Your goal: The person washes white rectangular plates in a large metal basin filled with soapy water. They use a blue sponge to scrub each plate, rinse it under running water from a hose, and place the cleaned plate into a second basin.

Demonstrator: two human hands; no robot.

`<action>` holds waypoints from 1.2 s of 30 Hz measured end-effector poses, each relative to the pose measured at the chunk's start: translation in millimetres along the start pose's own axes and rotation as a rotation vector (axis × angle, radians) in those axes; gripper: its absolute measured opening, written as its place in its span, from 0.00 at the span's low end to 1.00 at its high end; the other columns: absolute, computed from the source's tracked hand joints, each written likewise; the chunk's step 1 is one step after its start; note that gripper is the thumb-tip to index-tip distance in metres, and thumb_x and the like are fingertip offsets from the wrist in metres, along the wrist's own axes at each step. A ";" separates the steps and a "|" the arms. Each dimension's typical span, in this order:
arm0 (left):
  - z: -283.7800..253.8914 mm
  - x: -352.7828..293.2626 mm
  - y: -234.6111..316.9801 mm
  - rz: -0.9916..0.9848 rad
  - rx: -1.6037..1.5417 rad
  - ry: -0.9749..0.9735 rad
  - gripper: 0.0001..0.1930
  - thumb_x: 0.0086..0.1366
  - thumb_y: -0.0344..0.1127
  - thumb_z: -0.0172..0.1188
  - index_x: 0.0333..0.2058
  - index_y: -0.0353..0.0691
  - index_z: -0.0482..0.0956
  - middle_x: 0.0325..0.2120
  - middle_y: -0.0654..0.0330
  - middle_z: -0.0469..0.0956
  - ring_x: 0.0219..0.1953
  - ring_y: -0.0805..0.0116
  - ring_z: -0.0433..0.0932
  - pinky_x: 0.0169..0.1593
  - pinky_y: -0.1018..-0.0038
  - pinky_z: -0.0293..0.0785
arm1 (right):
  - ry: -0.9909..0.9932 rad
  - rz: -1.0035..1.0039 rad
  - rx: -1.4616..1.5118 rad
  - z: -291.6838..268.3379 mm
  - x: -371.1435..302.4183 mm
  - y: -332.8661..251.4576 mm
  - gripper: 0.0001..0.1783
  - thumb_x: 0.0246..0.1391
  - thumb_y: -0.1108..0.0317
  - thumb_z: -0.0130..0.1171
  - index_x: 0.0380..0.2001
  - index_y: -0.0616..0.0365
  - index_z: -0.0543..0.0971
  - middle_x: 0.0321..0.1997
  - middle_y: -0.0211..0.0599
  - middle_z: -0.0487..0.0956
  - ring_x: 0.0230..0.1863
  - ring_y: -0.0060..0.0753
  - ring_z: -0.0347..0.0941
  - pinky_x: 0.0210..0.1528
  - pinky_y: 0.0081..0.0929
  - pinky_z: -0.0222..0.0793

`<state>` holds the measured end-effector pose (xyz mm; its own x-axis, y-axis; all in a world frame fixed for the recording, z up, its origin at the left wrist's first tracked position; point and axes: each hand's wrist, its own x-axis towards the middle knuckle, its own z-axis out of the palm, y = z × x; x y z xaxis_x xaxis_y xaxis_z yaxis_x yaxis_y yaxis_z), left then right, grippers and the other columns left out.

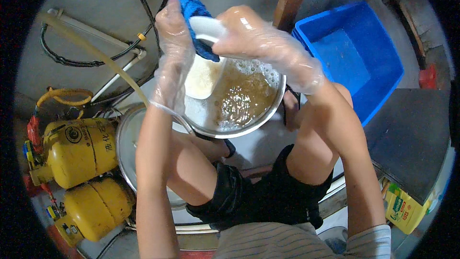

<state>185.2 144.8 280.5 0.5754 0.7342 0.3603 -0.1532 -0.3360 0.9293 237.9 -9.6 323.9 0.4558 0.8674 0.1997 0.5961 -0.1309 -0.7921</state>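
Both hands wear clear plastic gloves and are raised over a metal basin (pixel 235 134) of cloudy, foamy water. My left hand (pixel 171 26) is closed around a blue cloth (pixel 193 7), which wraps the left side of a white bowl (pixel 207 25). On the bowl's other side, my right hand (pixel 247 31) grips the rim, fingers curled. The bowl is tilted, and its far part is hidden by the cloth and fingers. Below them, a white dish (pixel 203 82) leans partly in the water at the basin's left; my left wrist covers some of it.
A second metal basin (pixel 125 163) stands left, with a pale hose (pixel 108 60) running down into it. Two yellow gas cylinders (pixel 79 148) sit beyond it. At right are a blue plastic crate (pixel 345 57), a dark board (pixel 407 139) and a yellow package (pixel 405 211).
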 end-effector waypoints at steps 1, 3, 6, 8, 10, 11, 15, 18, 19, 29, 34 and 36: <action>-2.3 2.5 1.6 -0.031 -0.048 0.004 0.21 0.59 0.45 0.43 0.21 0.32 0.75 0.14 0.62 0.71 0.18 0.72 0.68 0.26 0.74 0.65 | -0.012 -0.038 0.192 -10.2 -6.9 4.4 0.18 0.30 0.63 0.60 0.25 0.67 0.76 0.22 0.46 0.75 0.25 0.36 0.73 0.29 0.26 0.67; -9.5 12.6 -2.4 -0.169 -0.077 0.032 0.20 0.58 0.45 0.44 0.22 0.33 0.75 0.15 0.61 0.72 0.18 0.70 0.69 0.27 0.73 0.66 | -0.045 -0.095 0.340 -34.3 -15.6 2.2 0.18 0.32 0.61 0.61 0.26 0.66 0.76 0.19 0.34 0.74 0.22 0.21 0.68 0.26 0.20 0.64; -14.7 14.5 -18.4 -0.435 -0.238 0.081 0.20 0.57 0.48 0.42 0.24 0.36 0.73 0.19 0.58 0.73 0.22 0.67 0.71 0.30 0.71 0.67 | 0.022 -0.065 0.330 -44.4 -21.3 2.8 0.18 0.34 0.62 0.63 0.27 0.66 0.76 0.23 0.33 0.75 0.24 0.20 0.69 0.28 0.17 0.65; -6.9 12.6 -16.3 -0.547 -0.323 0.088 0.20 0.57 0.49 0.41 0.25 0.38 0.73 0.21 0.57 0.73 0.25 0.66 0.71 0.33 0.70 0.67 | 0.103 -0.013 0.381 -47.4 -27.6 5.9 0.15 0.33 0.66 0.62 0.24 0.66 0.76 0.21 0.30 0.74 0.22 0.18 0.67 0.25 0.18 0.64; -5.1 16.6 -15.6 -0.639 -0.330 0.074 0.22 0.57 0.52 0.39 0.30 0.38 0.72 0.28 0.54 0.73 0.32 0.62 0.70 0.39 0.68 0.66 | 0.178 0.017 0.374 -47.1 -30.3 2.2 0.14 0.33 0.66 0.62 0.24 0.65 0.76 0.21 0.30 0.74 0.22 0.18 0.68 0.25 0.18 0.64; -5.8 16.3 -16.6 -0.686 -0.364 0.056 0.23 0.57 0.53 0.38 0.32 0.38 0.72 0.30 0.53 0.73 0.34 0.61 0.69 0.40 0.67 0.65 | 0.214 0.029 0.376 -46.1 -30.6 0.3 0.14 0.33 0.66 0.63 0.24 0.65 0.76 0.21 0.29 0.74 0.23 0.18 0.68 0.25 0.17 0.65; -2.0 11.9 -32.0 -0.689 -0.541 -0.138 0.26 0.57 0.54 0.36 0.40 0.38 0.69 0.38 0.49 0.70 0.41 0.58 0.68 0.46 0.63 0.63 | 0.364 0.039 0.548 -48.6 -30.4 -2.5 0.15 0.33 0.68 0.63 0.28 0.64 0.76 0.25 0.32 0.76 0.26 0.20 0.71 0.30 0.18 0.68; 13.5 7.6 -29.8 -0.676 -0.526 -0.200 0.24 0.60 0.50 0.34 0.42 0.37 0.68 0.37 0.53 0.72 0.40 0.62 0.70 0.45 0.69 0.66 | 0.367 0.019 0.544 -64.4 -32.6 -2.7 0.23 0.40 0.57 0.58 0.38 0.61 0.73 0.34 0.35 0.76 0.36 0.25 0.72 0.43 0.19 0.65; 15.7 6.2 -29.7 -0.700 -0.526 -0.164 0.24 0.60 0.50 0.34 0.42 0.37 0.68 0.37 0.53 0.72 0.40 0.63 0.70 0.45 0.69 0.66 | 0.369 0.018 0.584 -65.0 -32.1 -1.4 0.21 0.39 0.60 0.59 0.37 0.62 0.74 0.33 0.34 0.76 0.35 0.24 0.72 0.41 0.18 0.66; -2.3 18.0 -38.7 -0.706 -0.457 0.220 0.15 0.55 0.45 0.54 0.21 0.38 0.71 0.16 0.59 0.71 0.15 0.68 0.69 0.20 0.73 0.67 | 0.417 0.212 0.771 -65.4 -32.4 24.9 0.13 0.47 0.62 0.54 0.30 0.63 0.74 0.30 0.29 0.73 0.33 0.19 0.66 0.39 0.16 0.59; 31.4 7.4 30.2 -0.548 -0.759 0.173 0.17 0.54 0.52 0.53 0.22 0.43 0.70 0.17 0.61 0.71 0.19 0.68 0.70 0.25 0.71 0.69 | 0.452 0.387 0.813 -42.4 -39.4 55.9 0.15 0.51 0.59 0.52 0.29 0.62 0.73 0.30 0.33 0.74 0.33 0.23 0.68 0.38 0.20 0.61; 40.0 -0.2 38.1 -0.503 -0.848 0.046 0.18 0.53 0.53 0.54 0.28 0.42 0.70 0.25 0.59 0.71 0.29 0.66 0.71 0.35 0.66 0.67 | 0.448 0.457 0.950 -27.2 -32.4 52.8 0.18 0.52 0.58 0.50 0.35 0.64 0.73 0.34 0.38 0.75 0.35 0.29 0.70 0.41 0.24 0.62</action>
<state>211.5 108.2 312.6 0.7025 0.7037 -0.1062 -0.4349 0.5427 0.7186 272.5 -57.6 291.3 0.8094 0.5582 -0.1824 -0.3393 0.1911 -0.9211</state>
